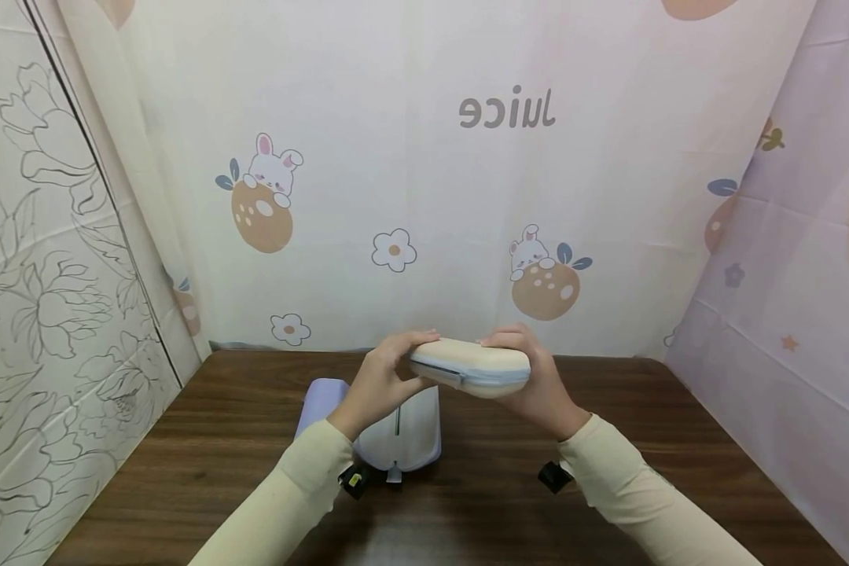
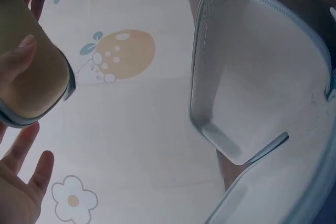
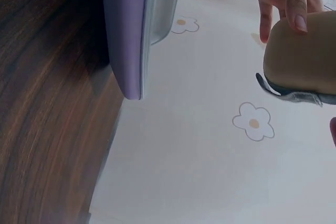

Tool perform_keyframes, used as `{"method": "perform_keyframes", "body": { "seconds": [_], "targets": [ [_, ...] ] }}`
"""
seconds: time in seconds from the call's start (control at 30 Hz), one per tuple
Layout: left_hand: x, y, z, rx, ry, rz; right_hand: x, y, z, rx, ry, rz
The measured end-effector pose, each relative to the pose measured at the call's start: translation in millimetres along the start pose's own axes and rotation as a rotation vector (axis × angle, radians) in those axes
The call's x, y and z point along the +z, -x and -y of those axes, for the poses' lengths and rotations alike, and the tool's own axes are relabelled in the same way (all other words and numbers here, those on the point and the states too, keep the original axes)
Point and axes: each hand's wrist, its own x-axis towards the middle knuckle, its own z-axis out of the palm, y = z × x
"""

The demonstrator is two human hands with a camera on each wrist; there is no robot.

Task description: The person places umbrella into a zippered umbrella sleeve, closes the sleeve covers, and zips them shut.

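Lavender case [image 1: 318, 399] is sitting open on the bench [image 1: 502, 495], its visible lining showing pale. Cream case [image 1: 474, 355] is being held above and right of it, long axis running crosswise between the hands. Left hand [image 1: 384, 383], nearer the lavender case, is gripping one end; right hand [image 1: 542, 391] is clasping the other. Cream case's contents: hidden.

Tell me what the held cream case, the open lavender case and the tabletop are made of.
Cream case: probably faux leather or moulded shell, matte; smooth surface, firm-looking rounded corners.
Lavender case: perhaps the same; smooth, even side that looks stiff.
Tabletop: wood or wood-look laminate, slight sheen; dark brown grain.
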Motion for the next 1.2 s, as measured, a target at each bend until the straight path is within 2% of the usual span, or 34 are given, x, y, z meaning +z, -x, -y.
{"method": "perform_keyframes", "body": {
  "seconds": [0.1, 0.2, 0.37, 0.47, 0.6, 0.77, 0.97, 1.2],
  "targets": [
    [-1.1, 0.6, 1.0, -0.009, 0.012, -0.021, -3, -0.1, -1, 0.0, -0.049, 0.011],
    [-2.9, 0.9, 2.0, -0.008, 0.016, -0.027, -6, -0.2, 1, 0.034, -0.083, 0.031],
    [-5.3, 2.0, 2.9, -0.001, 0.014, -0.026, -9, -5.5, 21, 0.104, -0.023, 0.083],
    [-6.2, 2.2, 2.5, -0.001, 0.017, -0.035, -12, -8.6, 31, 0.091, 0.025, 0.081],
    [-8.4, 1.7, 0.2, -0.02, 0.031, -0.049, -13, -8.6, 34, 0.042, 0.044, 0.039],
    [-12.5, 0.2, -4.4, -0.046, 0.056, -0.069, -14, -3.6, 20, 0.014, 0.068, 0.005],
    [-13.6, 0.3, -7.1, -0.056, 0.082, -0.082, -17, 5.3, -7, -0.001, 0.097, 0.02],
    [-12.6, 1.3, -9.2, -0.032, 0.087, -0.134, -21, 4.3, -8, -0.001, 0.154, 0.04]
  ]
}}
